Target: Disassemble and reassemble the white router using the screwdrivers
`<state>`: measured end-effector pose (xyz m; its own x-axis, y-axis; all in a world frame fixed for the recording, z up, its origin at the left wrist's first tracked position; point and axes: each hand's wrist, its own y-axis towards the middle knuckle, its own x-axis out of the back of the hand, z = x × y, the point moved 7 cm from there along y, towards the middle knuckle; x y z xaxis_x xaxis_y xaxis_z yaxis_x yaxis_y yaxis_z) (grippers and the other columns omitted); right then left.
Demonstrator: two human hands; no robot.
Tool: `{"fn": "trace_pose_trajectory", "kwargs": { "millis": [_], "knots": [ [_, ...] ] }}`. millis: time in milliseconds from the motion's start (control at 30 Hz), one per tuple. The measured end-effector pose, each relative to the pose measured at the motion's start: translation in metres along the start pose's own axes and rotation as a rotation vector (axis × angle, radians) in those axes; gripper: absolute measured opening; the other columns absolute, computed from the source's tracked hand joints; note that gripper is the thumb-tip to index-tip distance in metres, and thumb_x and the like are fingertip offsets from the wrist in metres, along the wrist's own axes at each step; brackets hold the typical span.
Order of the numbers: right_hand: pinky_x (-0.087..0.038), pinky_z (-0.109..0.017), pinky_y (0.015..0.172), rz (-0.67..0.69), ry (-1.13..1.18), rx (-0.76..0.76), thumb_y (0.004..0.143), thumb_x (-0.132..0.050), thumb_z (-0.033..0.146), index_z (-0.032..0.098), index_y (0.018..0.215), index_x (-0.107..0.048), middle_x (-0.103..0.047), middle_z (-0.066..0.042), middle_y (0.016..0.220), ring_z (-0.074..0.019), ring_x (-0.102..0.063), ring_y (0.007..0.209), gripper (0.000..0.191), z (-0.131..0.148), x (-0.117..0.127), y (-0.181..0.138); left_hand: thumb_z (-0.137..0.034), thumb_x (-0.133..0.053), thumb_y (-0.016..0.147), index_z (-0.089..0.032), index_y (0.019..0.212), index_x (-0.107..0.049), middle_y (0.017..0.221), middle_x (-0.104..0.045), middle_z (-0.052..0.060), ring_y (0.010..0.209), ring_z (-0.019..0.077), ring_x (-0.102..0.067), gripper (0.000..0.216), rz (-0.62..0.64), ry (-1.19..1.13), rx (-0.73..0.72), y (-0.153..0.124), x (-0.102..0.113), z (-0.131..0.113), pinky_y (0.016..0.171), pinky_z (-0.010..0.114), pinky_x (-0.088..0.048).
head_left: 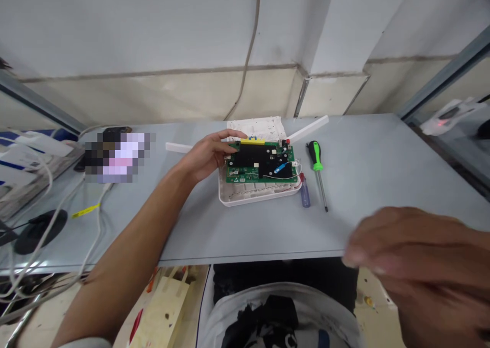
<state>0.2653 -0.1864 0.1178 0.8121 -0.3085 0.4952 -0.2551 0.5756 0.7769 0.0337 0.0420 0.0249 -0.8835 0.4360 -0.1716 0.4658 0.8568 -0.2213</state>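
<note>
Closest to the camera, the right hand [409, 256] hangs blurred over the table's near edge, fingers loosely together; whether it holds anything small cannot be told, and it touches nothing else in view. The left hand [209, 156] reaches in from the lower left with its fingers curled over the left edge of a green circuit board [245, 173], gripping it. The board, partly covered by black sheets and edged with a yellow strip, sits tilted in a white plastic casing [252, 197] on the grey table [363, 184]. A perforated white panel [256, 127] lies just behind it, between two white plastic strips [178, 147] [308, 128]. To the right lie a green-handled screwdriver [316, 156] and a blue-handled screwdriver [305, 195], just beside the casing. Well left are a pixelated object [118, 156], white cables [49, 177] and a black pad [40, 233].
</note>
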Motion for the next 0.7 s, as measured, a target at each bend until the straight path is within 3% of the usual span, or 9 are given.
{"fn": "trace_pose_trajectory", "kwargs": {
  "millis": [67, 100, 167, 233, 333, 467, 567, 700],
  "knots": [
    [-0.061, -0.028, 0.054, 0.017, 0.083, -0.016, 0.102, -0.062, 0.029, 0.037, 0.125, -0.072, -0.076, 0.002, 0.080, -0.0161, -0.073, 0.068, 0.025, -0.009, -0.003, 0.005, -0.007, -0.075, 0.069, -0.017, 0.105, -0.075, 0.092, -0.077, 0.006, 0.073, 0.0178, -0.068, 0.038, 0.001, 0.002, 0.005, 0.001, 0.001, 0.001, 0.060, 0.024, -0.049],
    [-0.062, -0.029, 0.055, 0.043, 0.097, -0.033, 0.101, -0.065, 0.026, 0.036, 0.123, -0.072, -0.078, 0.003, 0.081, -0.0158, -0.074, 0.068, 0.025, -0.018, -0.007, 0.010, -0.007, -0.075, 0.069, -0.017, 0.105, -0.076, 0.092, -0.077, 0.006, 0.073, 0.0180, -0.069, 0.038, 0.004, 0.000, 0.006, 0.001, 0.001, 0.001, 0.060, 0.024, -0.050],
    [-0.063, -0.030, 0.062, 0.005, -0.011, 0.007, 0.094, -0.074, 0.019, 0.032, 0.111, -0.075, -0.080, 0.003, 0.083, -0.0163, -0.076, 0.071, 0.022, -0.041, -0.009, 0.025, -0.007, -0.075, 0.069, -0.017, 0.105, -0.076, 0.091, -0.077, 0.006, 0.074, 0.0184, -0.069, 0.038, 0.010, -0.004, 0.004, 0.001, 0.002, 0.001, 0.061, 0.025, -0.050],
    [-0.060, -0.029, 0.057, -0.028, -0.170, 0.120, 0.088, -0.081, 0.016, 0.031, 0.104, -0.076, -0.079, 0.005, 0.078, -0.0150, -0.073, 0.063, 0.022, -0.066, -0.012, 0.042, -0.007, -0.075, 0.069, -0.017, 0.104, -0.076, 0.090, -0.076, 0.007, 0.073, 0.0185, -0.068, 0.036, 0.017, -0.003, 0.007, 0.001, 0.002, 0.002, 0.062, 0.026, -0.050],
    [-0.058, -0.034, 0.056, -0.050, -0.273, 0.139, 0.096, -0.071, 0.022, 0.034, 0.119, -0.075, -0.076, 0.005, 0.074, -0.0167, -0.070, 0.058, 0.027, -0.112, -0.014, 0.063, -0.008, -0.075, 0.070, -0.018, 0.104, -0.076, 0.089, -0.076, 0.006, 0.073, 0.0182, -0.067, 0.035, 0.022, -0.001, 0.017, -0.001, 0.001, 0.002, 0.062, 0.026, -0.049],
    [-0.059, -0.042, 0.061, -0.029, -0.247, -0.004, 0.100, -0.062, 0.026, 0.040, 0.109, -0.075, -0.075, 0.004, 0.079, -0.0218, -0.071, 0.064, 0.021, -0.150, -0.019, 0.065, -0.010, -0.076, 0.070, -0.018, 0.105, -0.076, 0.092, -0.075, 0.006, 0.077, 0.0181, -0.068, 0.036, 0.021, 0.007, 0.028, -0.004, 0.001, 0.000, 0.063, 0.025, -0.049],
    [-0.059, -0.042, 0.062, 0.023, -0.145, -0.097, 0.100, -0.065, 0.028, 0.039, 0.104, -0.074, -0.078, 0.003, 0.087, -0.0220, -0.072, 0.067, 0.015, -0.149, -0.029, 0.052, -0.010, -0.076, 0.069, -0.017, 0.105, -0.076, 0.090, -0.075, 0.006, 0.077, 0.0181, -0.068, 0.037, 0.020, 0.018, 0.028, -0.006, -0.001, -0.003, 0.063, 0.025, -0.048],
    [-0.053, -0.036, 0.054, 0.140, -0.088, 0.059, 0.102, -0.063, 0.025, 0.029, 0.089, -0.073, -0.076, 0.002, 0.077, -0.0184, -0.068, 0.061, 0.017, -0.120, -0.054, 0.042, -0.010, -0.076, 0.070, -0.016, 0.105, -0.076, 0.087, -0.074, 0.006, 0.076, 0.0169, -0.066, 0.036, 0.012, 0.021, 0.022, -0.008, 0.000, -0.006, 0.062, 0.024, -0.046]
  ]
}}
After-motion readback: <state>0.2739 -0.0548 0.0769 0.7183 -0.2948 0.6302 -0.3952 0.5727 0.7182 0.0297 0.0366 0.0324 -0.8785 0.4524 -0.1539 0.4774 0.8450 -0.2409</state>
